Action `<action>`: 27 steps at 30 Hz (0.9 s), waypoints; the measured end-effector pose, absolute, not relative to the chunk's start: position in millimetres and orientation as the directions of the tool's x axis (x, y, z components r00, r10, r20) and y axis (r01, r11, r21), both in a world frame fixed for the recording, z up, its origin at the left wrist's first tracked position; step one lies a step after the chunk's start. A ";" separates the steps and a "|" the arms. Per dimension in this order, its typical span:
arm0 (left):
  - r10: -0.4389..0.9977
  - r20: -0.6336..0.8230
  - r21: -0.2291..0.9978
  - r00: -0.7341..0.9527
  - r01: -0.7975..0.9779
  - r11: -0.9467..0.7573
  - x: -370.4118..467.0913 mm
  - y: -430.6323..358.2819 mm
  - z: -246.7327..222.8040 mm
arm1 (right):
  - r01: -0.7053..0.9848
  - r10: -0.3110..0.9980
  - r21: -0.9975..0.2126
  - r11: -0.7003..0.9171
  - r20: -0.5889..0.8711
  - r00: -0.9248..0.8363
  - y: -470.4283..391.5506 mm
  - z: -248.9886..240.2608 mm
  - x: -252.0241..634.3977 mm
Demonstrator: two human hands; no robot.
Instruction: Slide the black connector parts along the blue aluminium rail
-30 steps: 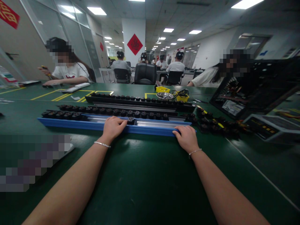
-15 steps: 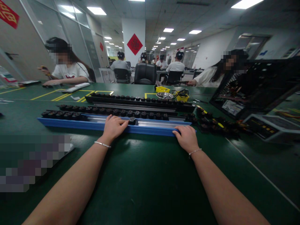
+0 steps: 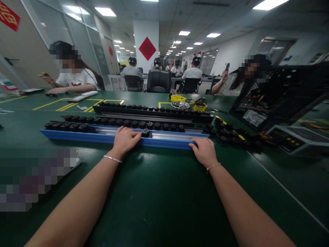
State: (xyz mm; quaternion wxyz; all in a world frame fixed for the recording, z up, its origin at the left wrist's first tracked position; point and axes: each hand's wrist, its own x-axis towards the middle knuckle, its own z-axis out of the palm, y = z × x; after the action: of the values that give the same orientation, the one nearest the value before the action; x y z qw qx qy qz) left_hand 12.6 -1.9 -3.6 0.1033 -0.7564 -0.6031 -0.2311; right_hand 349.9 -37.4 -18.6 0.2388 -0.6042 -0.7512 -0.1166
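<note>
A long blue rail (image 3: 82, 138) with a silvery inner track lies crosswise on the table. Several black socket modules (image 3: 73, 127) sit in its left part. Over the rail's middle, my left hand (image 3: 125, 141) is closed, fingertips hidden inside the channel. Its thumb points right and touches or nearly touches a single black module (image 3: 145, 132) in the track. My right hand (image 3: 204, 150) grips the rail near its right end, thumb on the front wall and fingers over the top. Right behind it runs a row of black modules (image 3: 133, 123).
Farther back lies a black rail (image 3: 154, 111) with modules. Loose black modules (image 3: 231, 137), a grey metal box (image 3: 300, 139) and an open black case (image 3: 277, 96) stand right. A metal dish (image 3: 180, 104) and yellow trays (image 3: 178, 98) sit behind. Two people sit across the table.
The lone black module sits very slightly farther right along the track. My hands have barely moved. The person at the right has raised a hand holding a dark object.
</note>
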 end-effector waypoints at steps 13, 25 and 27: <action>0.860 0.469 0.107 0.201 0.953 -0.282 18.7 -6.8 -0.3 | 0.963 0.852 -0.121 0.242 0.502 -0.151 -37.0 -19.6 349.7; 0.863 0.459 0.109 0.210 0.951 -0.289 22.6 -8.3 0.5 | 0.964 0.856 -0.122 0.238 0.495 -0.148 -38.4 -17.6 348.8; 0.863 0.457 0.102 0.214 0.952 -0.289 23.1 -8.4 0.1 | 0.963 0.853 -0.121 0.240 0.500 -0.150 -38.1 -17.9 348.9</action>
State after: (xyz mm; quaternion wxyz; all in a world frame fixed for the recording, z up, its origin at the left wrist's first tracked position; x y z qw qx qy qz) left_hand 23.1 -8.4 0.1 0.1008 -0.7725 -0.5875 -0.2191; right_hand 348.9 -38.1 -17.9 0.2412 -0.6058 -0.7495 -0.1142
